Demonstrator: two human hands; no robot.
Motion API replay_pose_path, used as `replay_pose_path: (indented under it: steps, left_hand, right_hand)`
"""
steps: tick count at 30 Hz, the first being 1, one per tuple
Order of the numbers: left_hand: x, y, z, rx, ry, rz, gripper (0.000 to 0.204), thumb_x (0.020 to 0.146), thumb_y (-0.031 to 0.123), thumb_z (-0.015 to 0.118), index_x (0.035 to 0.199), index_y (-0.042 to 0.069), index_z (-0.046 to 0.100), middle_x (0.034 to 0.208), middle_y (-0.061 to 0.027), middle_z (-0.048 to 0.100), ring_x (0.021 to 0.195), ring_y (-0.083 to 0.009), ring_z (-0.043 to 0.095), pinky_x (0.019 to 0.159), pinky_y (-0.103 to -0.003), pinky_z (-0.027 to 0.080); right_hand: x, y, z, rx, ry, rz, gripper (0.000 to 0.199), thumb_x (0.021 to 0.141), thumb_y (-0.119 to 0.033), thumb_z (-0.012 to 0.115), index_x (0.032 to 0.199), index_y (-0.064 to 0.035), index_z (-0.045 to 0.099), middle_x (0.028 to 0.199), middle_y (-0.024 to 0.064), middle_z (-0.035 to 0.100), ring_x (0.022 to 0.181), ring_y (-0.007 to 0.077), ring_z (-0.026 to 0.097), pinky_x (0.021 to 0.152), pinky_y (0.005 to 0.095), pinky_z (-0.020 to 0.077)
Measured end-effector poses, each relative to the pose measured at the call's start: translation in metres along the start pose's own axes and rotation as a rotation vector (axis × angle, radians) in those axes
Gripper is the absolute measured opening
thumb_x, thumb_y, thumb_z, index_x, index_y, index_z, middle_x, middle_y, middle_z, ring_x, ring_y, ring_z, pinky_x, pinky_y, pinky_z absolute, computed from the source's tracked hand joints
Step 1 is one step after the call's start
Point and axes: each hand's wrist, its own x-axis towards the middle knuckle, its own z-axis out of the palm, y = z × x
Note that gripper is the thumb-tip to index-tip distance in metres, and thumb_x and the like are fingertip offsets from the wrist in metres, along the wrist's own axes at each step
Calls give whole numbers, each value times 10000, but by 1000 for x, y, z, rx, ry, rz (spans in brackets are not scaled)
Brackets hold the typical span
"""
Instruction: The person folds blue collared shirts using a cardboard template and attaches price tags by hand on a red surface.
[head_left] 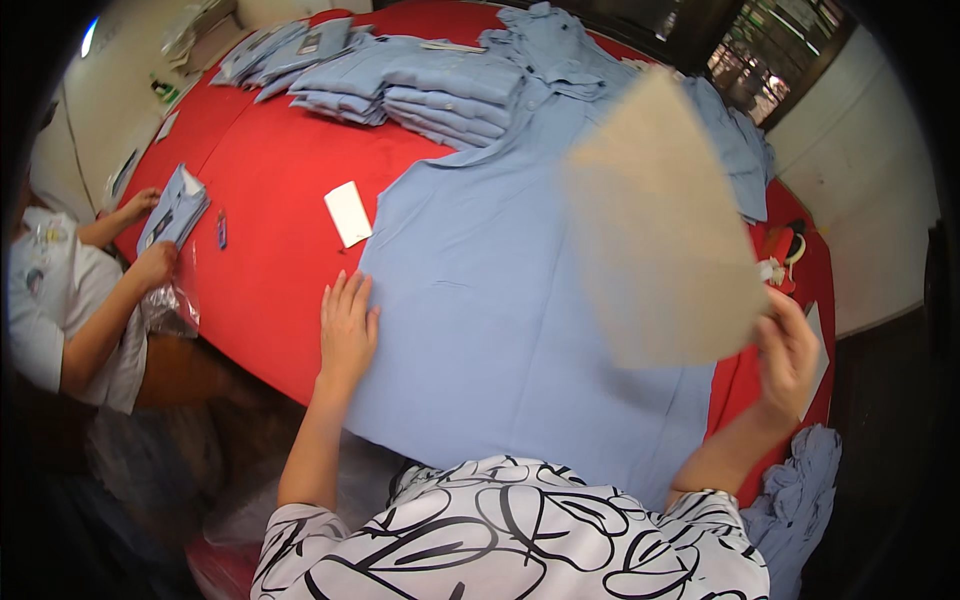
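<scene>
Left hand (346, 325) flat, fingers spread, pressing left edge of light blue shirt (500, 300) spread over red-covered table (265, 270), frame centre. Right hand (788, 352) at right grips blurred tan cardboard sheet (660, 220), lifted above shirt. Small white card (348, 213) on red cloth, left of shirt. Stack of folded blue shirts (420, 85) at top. Far left, another person's hands (152, 262) hold folded blue shirt in clear bag (175, 210).

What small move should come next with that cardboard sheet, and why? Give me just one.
Probably lower the cardboard sheet flat onto the middle of the spread blue shirt. The right hand holds it by a lower corner, tilted above the cloth, while the left hand lies flat on the shirt's left edge on the red table.
</scene>
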Motion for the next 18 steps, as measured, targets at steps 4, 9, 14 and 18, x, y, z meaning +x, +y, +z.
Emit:
replay_pose_path:
  steps: [4, 9, 14, 18]
  left_hand:
    - [-12, -4, -35, 17, -76, -368, 452, 880, 212, 669, 1264, 5, 547, 1221, -152, 617, 1158, -348, 558, 963, -461, 439]
    - [-15, -25, -44, -434, -107, -642, 296, 850, 124, 691, 1102, -4, 602, 911, -117, 682, 835, -249, 658, 732, -356, 507]
    - [-19, -65, -43, -732, -103, -740, 224, 836, 33, 669, 1048, -18, 617, 857, -69, 662, 786, -136, 626, 704, -278, 498]
    - [-15, -59, -46, -764, -125, -708, 273, 820, 11, 671, 1082, -16, 599, 813, -53, 627, 748, -138, 598, 702, -288, 504]
  right_hand:
    - [55, 40, 129, 206, -286, 176, 311, 978, -127, 539, 1243, 22, 606, 1055, 52, 670, 908, 113, 595, 818, 274, 494]
    - [78, 114, 246, -131, -510, 125, 287, 965, -110, 503, 1207, -5, 616, 1028, 151, 694, 937, 244, 651, 846, 348, 499]
    - [85, 112, 276, -334, -506, 122, 271, 969, -79, 481, 1194, -24, 621, 1012, 200, 701, 932, 322, 667, 840, 392, 506]
    - [88, 112, 279, -422, -483, 133, 273, 974, -78, 462, 1192, -25, 618, 1029, 227, 692, 968, 374, 659, 853, 417, 503]
